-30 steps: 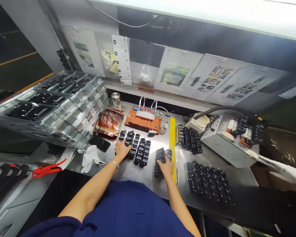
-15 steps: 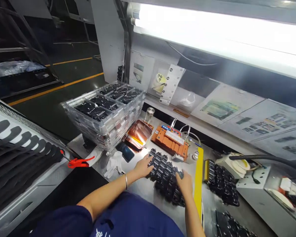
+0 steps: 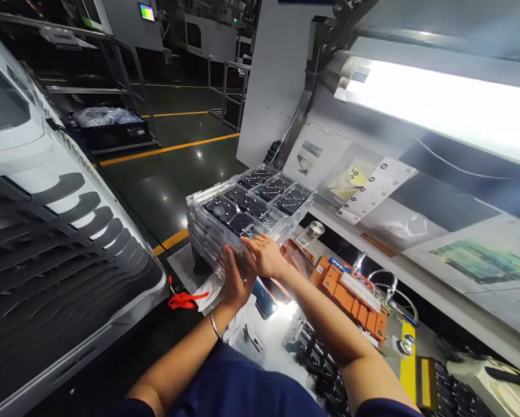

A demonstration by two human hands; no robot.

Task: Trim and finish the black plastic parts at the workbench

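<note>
Clear plastic trays (image 3: 205, 236) stand stacked on our bench (image 3: 279, 341), divided, we judge, to keep black parts (image 3: 248, 204) apart; our left hand (image 3: 237, 288) and right hand (image 3: 266, 258) meet at their near side — grasping or just touching, we cannot tell.

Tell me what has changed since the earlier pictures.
The gap between the groups of black parts was closed, then both hands let go. The left hand and right hand moved left to the near side of the clear trays; whether they grip anything is unclear. The view swung left too. The orange fixture, jar and phone stayed put.
</note>
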